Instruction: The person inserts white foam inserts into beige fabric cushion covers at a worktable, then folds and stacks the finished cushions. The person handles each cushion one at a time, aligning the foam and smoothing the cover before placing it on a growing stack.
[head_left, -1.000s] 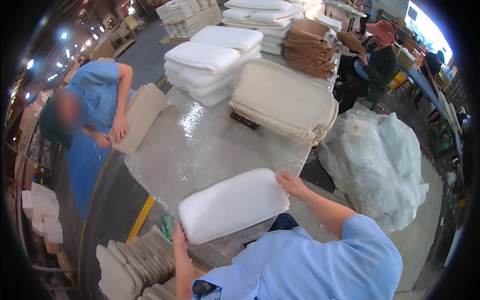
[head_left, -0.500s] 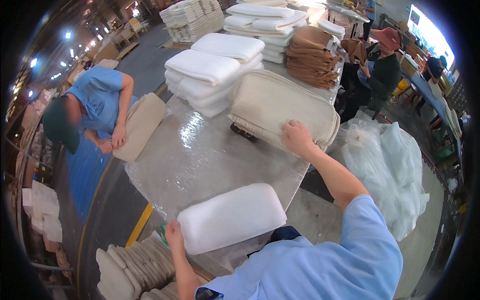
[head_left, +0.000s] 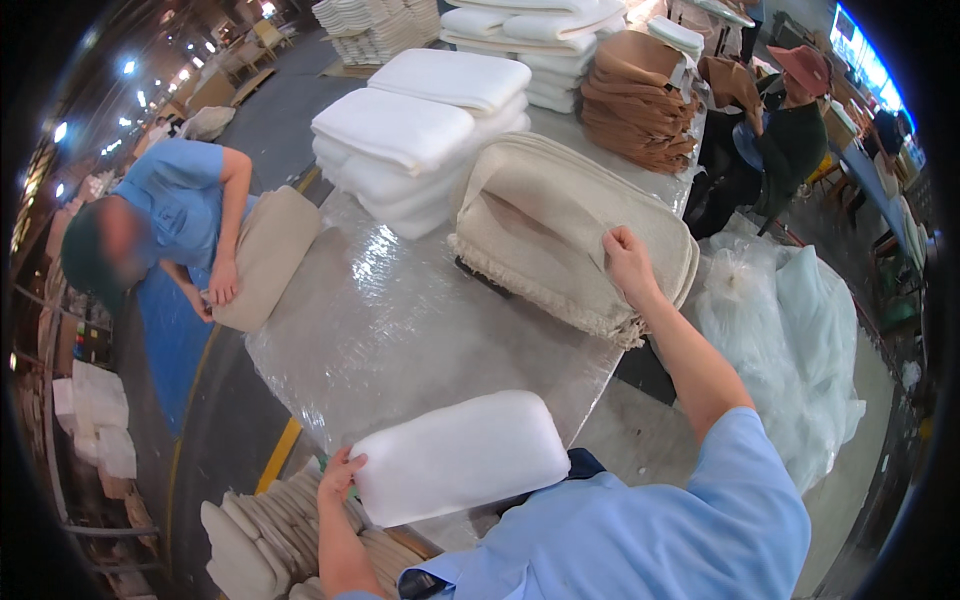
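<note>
The right hand (head_left: 627,258) is clenched on the near edge of the top beige fabric cover (head_left: 545,185), its fingers curled in and the cloth drawn up into a hollow fold to their left; the cover lies uppermost on a stack of beige covers (head_left: 545,298), whose frayed edges hang just below the grip, on the side toward the wearer. The left hand (head_left: 342,474) is at the left end of a white rectangular pad (head_left: 460,455), fingers partly spread beside its edge; I cannot tell whether they pinch it or merely touch it. The pad lies just right of that hand, well apart from the right hand's grip and nearer the wearer, at the near end of a film-covered table (head_left: 385,330); below the left hand are more folded beige pieces (head_left: 250,535).

Beyond the right hand's grip, up and left, stand folded white pads (head_left: 415,125); straight beyond it, a pile of brown covers (head_left: 640,105); to its right, a clear plastic bag (head_left: 785,340) with pale contents. Far left of the grip, a co-worker in blue (head_left: 185,195) handles a beige cushion (head_left: 268,255).
</note>
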